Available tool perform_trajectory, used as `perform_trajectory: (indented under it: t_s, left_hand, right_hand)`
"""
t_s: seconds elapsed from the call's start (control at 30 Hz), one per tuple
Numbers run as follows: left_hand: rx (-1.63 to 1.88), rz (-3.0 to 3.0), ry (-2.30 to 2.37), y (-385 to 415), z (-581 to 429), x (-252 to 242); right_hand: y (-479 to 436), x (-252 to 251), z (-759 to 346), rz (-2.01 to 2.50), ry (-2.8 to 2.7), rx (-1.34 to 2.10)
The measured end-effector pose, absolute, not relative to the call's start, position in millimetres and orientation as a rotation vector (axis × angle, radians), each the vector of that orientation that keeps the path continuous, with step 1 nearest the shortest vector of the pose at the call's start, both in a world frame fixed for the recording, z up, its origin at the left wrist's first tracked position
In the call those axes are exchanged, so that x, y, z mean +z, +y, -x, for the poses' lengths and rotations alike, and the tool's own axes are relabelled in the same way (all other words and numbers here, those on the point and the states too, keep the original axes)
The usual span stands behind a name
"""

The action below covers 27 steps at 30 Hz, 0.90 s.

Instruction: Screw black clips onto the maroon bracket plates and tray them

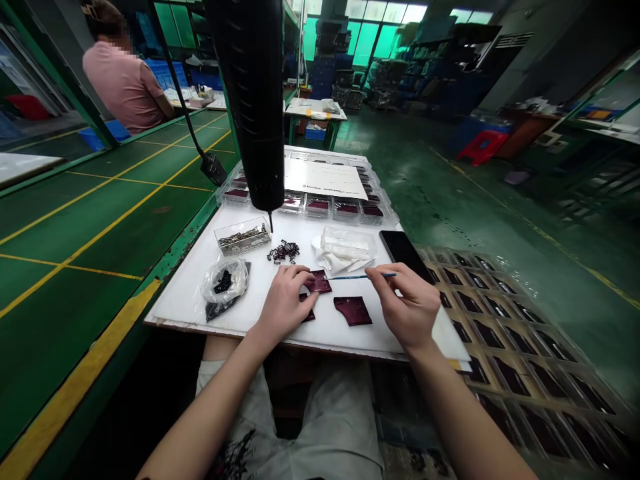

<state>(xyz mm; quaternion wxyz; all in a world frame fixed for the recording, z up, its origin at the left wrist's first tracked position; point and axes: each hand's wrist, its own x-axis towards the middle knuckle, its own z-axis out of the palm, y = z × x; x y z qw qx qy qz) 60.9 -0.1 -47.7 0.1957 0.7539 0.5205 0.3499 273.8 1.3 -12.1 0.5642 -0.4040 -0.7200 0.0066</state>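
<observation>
My left hand [286, 301] pinches a small dark red circuit board [319, 283] against the white work board [190, 287]. My right hand [407, 303] is closed on a thin blue-handled tool [365, 276], whose tip points left toward that board. A second dark red board [353, 311] lies flat between my hands. A heap of small black parts [283, 251] sits just beyond my left hand.
An electric screwdriver [250, 100] hangs over the board. A clear box of metal parts [243, 239], a plastic bag of black parts [225, 280], a wrapped white cloth [346, 248] and a phone [404, 252] lie around. Clear trays of boards sit behind [345, 208] and at right [525, 360]. A person [123, 73] sits far left.
</observation>
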Motion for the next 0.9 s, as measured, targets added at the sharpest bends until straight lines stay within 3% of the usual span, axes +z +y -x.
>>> perform_trajectory:
  t_s: [0.17, 0.33, 0.9]
  left_hand:
    - [1.016, -2.138, 1.483, -15.9, -46.7, -41.0]
    - [0.855, -2.200, 1.422, -33.5, -23.9, -46.3]
    - [0.957, -2.194, 1.350, -39.4, -20.1, -56.2]
  right_hand:
    - [-0.7, -0.6, -284.9, 1.010, -1.500, -0.021]
    - [-0.4, -5.7, -282.2, 1.106, -1.261, 0.278]
    - [-0.9, -23.9, -259.6, 1.149, -1.456, 0.478]
